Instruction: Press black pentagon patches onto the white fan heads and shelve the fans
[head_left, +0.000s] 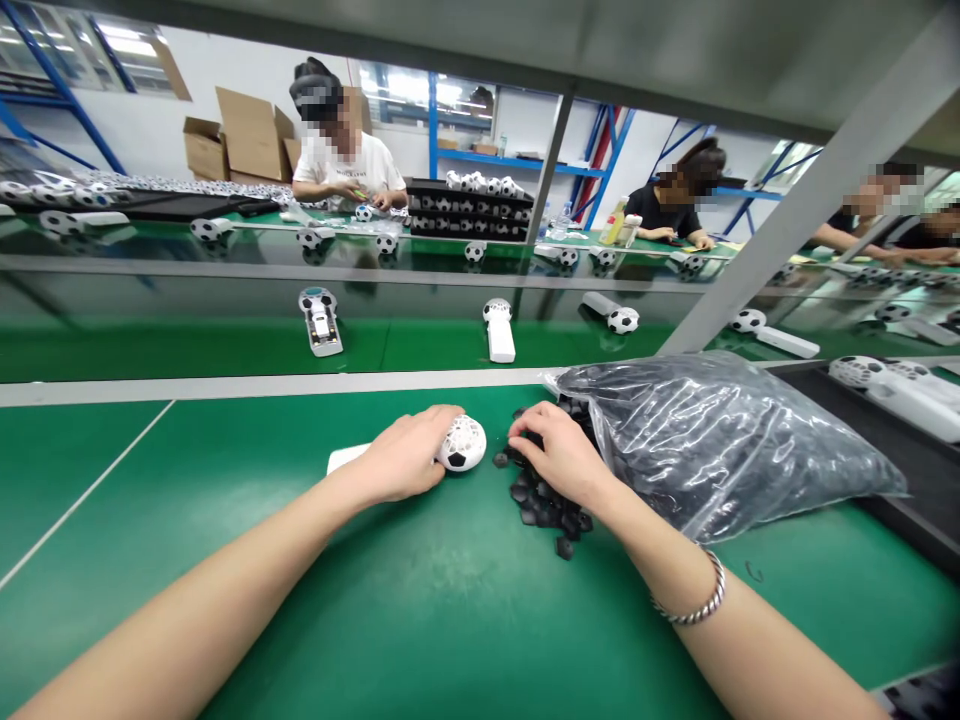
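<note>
My left hand (409, 452) is closed around a white handheld device with a football-shaped head (463, 443), lying on the green work surface. Open holes show in the top of the head, and a black pentagon sits in its near side. The white handle (349, 457) sticks out to the left beneath the hand. To the right, my right hand (559, 450) reaches into a pile of small black pentagon pieces (541, 505), thumb and fingers curled in around a black piece. Beside that hand lies a clear plastic bag (735, 440) full of dark pieces, its mouth toward the pile.
Beyond a pale rail (225, 388) runs a green conveyor (405, 340) carrying several football-headed devices, among them an opened one (321, 320). A black tray (900, 470) with white devices stands at the right. A slanted post (780, 220) rises behind the bag. Several people work across the line.
</note>
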